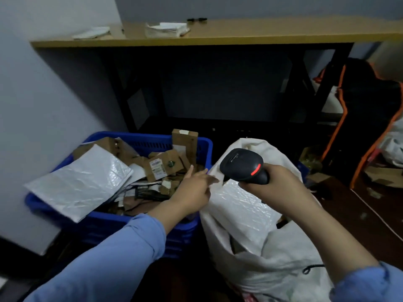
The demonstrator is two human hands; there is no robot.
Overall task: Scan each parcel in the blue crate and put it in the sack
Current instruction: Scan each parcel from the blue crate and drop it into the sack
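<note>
- Head view, looking down: blue crate (104, 221) at 9 o'clock of the frame and white sack (272, 269) at 4 o'clock, standing side by side with their walls touching.
- Left hand (193, 188), near frame centre, reaches over the crate's 3 o'clock rim. Its fingers are straight and loosely spread and it holds nothing. Whether the fingertips touch the sack's edge cannot be told.
- Right hand (281, 184), above the sack's mouth, is curled round the grip of a black barcode scanner (242, 164). A red light shows on the scanner's head, which points toward 10 o'clock.
- Parcels in the crate: a large white padded mailer (80, 182) lies tilted over the 9 o'clock rim; a labelled cardboard box (163, 166) sits near the middle; a tall cardboard box (184, 138) stands upright at the 12 o'clock wall. Smaller parcels lie jumbled beneath.
- Parcel in the sack: a second white mailer (242, 205) rests in the open mouth, just below the scanner.
- Wooden worktop (239, 33) spans 12 o'clock and carries folded papers (166, 29).
- Black and orange bag (366, 118) stands at 3 o'clock.
</note>
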